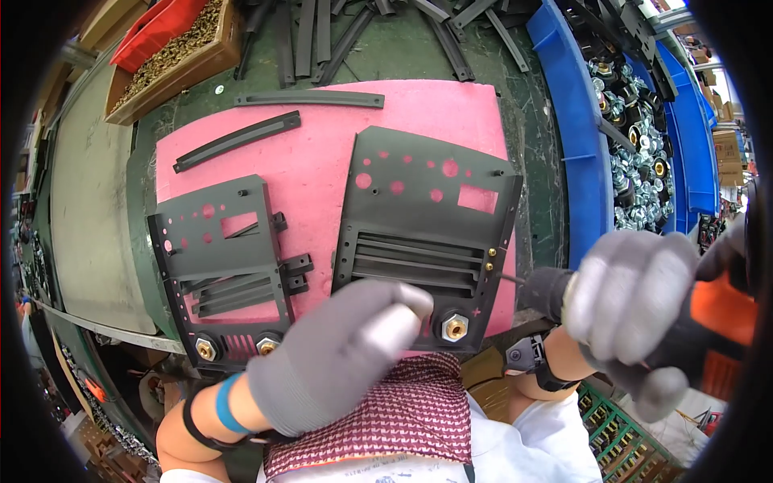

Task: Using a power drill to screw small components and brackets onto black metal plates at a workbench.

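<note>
My right hand (632,298), in a grey glove, grips an orange and black power drill (721,322). Its thin bit points left, close to the right edge of a dark metal panel (407,211), where two small brass screws (490,259) sit in the side holes. Over the panel's lower left corner is my gloved left hand (338,354), fingers curled together; what they hold, if anything, is hidden. A brass fitting with a silver hex nut (456,327) is mounted in the lower right corner. Dark slats cross the panel's opening.
A similar panel (213,262) lies to the left with loose slats under it. Both panels rest on a pink foam sheet (310,173). Further back are loose metal strips (346,48) and a wooden box of screws (173,68). A blue bin (576,145) of fittings stands right.
</note>
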The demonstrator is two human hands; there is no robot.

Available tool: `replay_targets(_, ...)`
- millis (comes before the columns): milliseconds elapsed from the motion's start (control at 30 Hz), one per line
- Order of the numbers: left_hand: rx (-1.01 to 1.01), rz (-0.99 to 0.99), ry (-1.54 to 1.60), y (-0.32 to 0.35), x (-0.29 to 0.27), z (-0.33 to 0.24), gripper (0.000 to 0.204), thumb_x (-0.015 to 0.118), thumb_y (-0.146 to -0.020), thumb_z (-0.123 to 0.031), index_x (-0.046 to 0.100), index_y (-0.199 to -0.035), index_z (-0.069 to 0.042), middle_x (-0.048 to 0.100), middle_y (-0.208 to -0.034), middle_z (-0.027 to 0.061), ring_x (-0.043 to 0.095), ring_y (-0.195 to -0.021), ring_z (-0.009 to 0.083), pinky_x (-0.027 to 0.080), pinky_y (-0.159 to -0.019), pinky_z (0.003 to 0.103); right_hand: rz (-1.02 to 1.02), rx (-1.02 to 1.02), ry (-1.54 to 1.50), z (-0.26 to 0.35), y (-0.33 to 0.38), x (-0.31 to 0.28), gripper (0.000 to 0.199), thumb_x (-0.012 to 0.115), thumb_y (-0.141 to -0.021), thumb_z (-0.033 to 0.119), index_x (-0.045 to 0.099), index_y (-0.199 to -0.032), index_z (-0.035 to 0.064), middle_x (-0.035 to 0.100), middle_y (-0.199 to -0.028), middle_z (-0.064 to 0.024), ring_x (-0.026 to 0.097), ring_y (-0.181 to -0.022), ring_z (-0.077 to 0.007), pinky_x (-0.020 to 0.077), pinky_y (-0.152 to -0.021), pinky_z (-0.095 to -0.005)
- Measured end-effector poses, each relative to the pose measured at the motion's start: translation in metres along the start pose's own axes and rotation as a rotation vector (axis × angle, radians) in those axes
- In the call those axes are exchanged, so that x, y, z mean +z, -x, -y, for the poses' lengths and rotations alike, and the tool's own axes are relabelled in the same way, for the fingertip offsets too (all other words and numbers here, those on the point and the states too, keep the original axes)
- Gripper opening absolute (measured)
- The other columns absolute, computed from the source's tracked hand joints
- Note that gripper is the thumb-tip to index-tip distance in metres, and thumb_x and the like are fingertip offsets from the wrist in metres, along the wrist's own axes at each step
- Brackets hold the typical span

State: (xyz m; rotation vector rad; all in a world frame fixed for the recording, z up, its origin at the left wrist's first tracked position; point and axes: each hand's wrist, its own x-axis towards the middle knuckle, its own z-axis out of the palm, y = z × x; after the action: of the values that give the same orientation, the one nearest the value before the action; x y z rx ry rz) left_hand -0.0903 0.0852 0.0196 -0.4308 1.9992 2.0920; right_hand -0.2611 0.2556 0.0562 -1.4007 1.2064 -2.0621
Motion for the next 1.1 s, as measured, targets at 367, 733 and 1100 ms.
replay_targets(367,-0.272,0.091,0.577,-0.019,-0.005,0.001,0.024,0.049,-0.099,-0.024,0.053,-0.105,-0.001,0.064,-0.082,0.0062,0.052,-0.06,0.0062,0.044,-0.052,0.019,-0.39,0.313,-0.124,0.054,-0.01,0.046,0.027,0.074,-0.08,0.009,0.047,-0.077,0.0124,0.048,-0.053,0.0037,0.047,-0.046,-0.0032,0.0471,-0.051,-0.018)
replay_targets(733,-0.265,0.075,0.665,-0.014,-0.008,0.006,0.045,0.056,-0.097,-0.033,0.058,-0.12,0.005,0.055,-0.077,0.0009,0.046,-0.059,0.0065,0.039,-0.052,0.02,-0.384,0.309,-0.17,0.053,-0.02,0.056,0.032,0.074,-0.075,0.003,0.046,-0.064,0.0143,0.049,-0.051,0.0017,0.047,-0.047,-0.0032,0.0451,-0.051,-0.0174)
replay_targets(1100,-0.269,0.12,0.639,-0.013,-0.009,0.006,0.049,0.051,-0.097,-0.046,0.059,-0.108,0.001,0.061,-0.08,0.0041,0.051,-0.06,0.0056,0.041,-0.052,0.019,-0.452,0.066,-0.08,0.033,-0.019,0.069,0.028,0.071,-0.078,0.015,0.045,-0.07,0.0134,0.048,-0.054,0.0031,0.047,-0.048,-0.0061,0.0449,-0.053,-0.0172)
